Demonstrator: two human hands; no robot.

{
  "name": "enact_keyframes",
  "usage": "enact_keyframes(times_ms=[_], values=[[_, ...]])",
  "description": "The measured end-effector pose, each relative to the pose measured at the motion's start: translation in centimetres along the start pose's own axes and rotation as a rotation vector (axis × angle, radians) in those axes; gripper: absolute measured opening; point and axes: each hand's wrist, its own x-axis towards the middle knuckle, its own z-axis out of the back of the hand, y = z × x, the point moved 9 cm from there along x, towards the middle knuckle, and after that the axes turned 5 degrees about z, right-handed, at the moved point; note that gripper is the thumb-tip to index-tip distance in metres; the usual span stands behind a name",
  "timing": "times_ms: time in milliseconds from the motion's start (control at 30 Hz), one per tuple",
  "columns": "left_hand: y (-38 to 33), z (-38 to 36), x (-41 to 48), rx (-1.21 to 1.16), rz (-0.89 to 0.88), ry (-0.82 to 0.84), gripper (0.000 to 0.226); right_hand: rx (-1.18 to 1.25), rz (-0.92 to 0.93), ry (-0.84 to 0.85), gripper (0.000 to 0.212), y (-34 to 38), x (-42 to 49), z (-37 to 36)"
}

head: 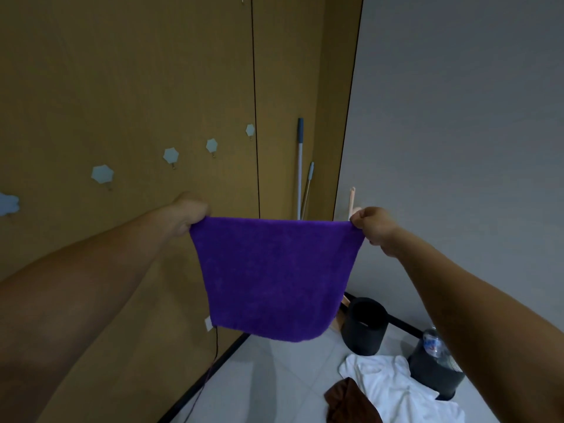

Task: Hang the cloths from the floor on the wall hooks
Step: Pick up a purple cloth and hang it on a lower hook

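Observation:
A purple cloth (274,276) hangs spread out in front of me, held by its two top corners. My left hand (190,213) pinches the left corner and my right hand (374,227) pinches the right corner. On the brown wall to the left runs a row of pale hexagonal hooks (102,174), (171,155), (211,145), all bare. A white cloth (393,389) and a brown cloth (348,403) lie on the tiled floor at the lower right.
Two dark round bins (364,326), (433,374) stand on the floor by the grey wall, one holding a plastic bottle (433,343). Mop handles (300,166) lean in the corner. A cable (215,352) runs down from a wall socket.

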Motion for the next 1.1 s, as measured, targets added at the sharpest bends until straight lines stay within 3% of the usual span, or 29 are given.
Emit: enact_keyframes(times_ms=[133, 233, 367, 533, 733, 867, 1000, 1100], values=[[-0.7, 0.5, -0.1, -0.104, -0.033, 0.002, 0.016, -0.038, 0.023, 0.003, 0.027, 0.3, 0.7, -0.3], [-1.2, -0.1, -0.6, -0.010, -0.067, 0.103, 0.031, -0.059, 0.030, 0.027, 0.028, 0.3, 1.0, -0.3], [-1.5, -1.2, -1.0, 0.009, -0.134, 0.231, 0.028, -0.117, 0.073, 0.014, 0.032, 0.2, 1.2, 0.0], [-1.2, -2.5, -1.3, 0.143, -0.197, 0.310, 0.040, -0.036, 0.078, 0.174, 0.050, -0.2, 0.7, -0.7], [-1.8, -2.7, -0.8, 0.161, -0.241, 0.183, 0.017, -0.019, 0.126, -0.002, 0.034, -0.3, 2.7, 0.5], [-2.6, -2.7, -0.6, 0.221, -0.300, 0.084, 0.025, 0.025, 0.153, -0.068, 0.034, 0.8, 4.2, 0.1], [-3.5, -2.9, 0.0, 0.159, -0.379, -0.040, 0.009, 0.030, 0.204, -0.051, 0.022, 2.8, 5.7, -2.6], [-3.1, -1.9, 1.8, -0.074, -0.356, -0.143, 0.031, 0.208, 0.168, -0.110, 0.021, 3.3, 7.1, -4.5]])
